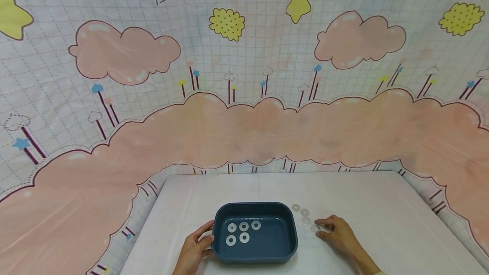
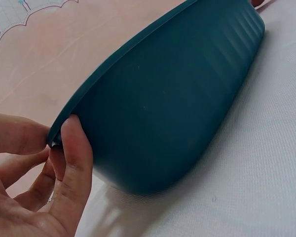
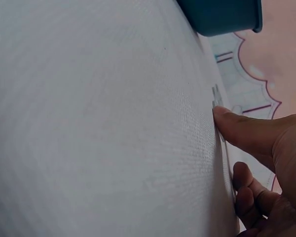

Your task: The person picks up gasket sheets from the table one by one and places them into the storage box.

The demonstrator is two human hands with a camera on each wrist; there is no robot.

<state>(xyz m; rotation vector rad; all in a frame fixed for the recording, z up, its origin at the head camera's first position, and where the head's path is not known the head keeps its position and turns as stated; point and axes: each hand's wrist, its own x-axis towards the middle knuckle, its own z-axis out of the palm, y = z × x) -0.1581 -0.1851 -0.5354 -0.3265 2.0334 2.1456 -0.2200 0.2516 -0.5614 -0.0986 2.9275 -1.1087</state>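
Five pale flat rings (image 1: 227, 240) lie inside a dark blue dish (image 1: 273, 241), three in a row along the far side and two in front, all toward its left; the right part of its floor is bare. Four loose rings (image 1: 302, 212) are outside it, strung out on the white desk (image 1: 363, 200) just beyond the dish's right side. So by my count a little over half of those in sight are in the dish, which I'd call partway along, with four left outside.

The right hand (image 1: 340, 234) is at the nearest of those four, thumb and forefinger bent at its edges, the thumb down at the desk; I can't tell whether they have closed on it. The left hand (image 1: 195, 247) grips the dish's rim at its left end, thumb and fingers pinched about the lip. Behind the desk hangs a cloth (image 1: 267, 135) printed with pink clouds and yellow stars.
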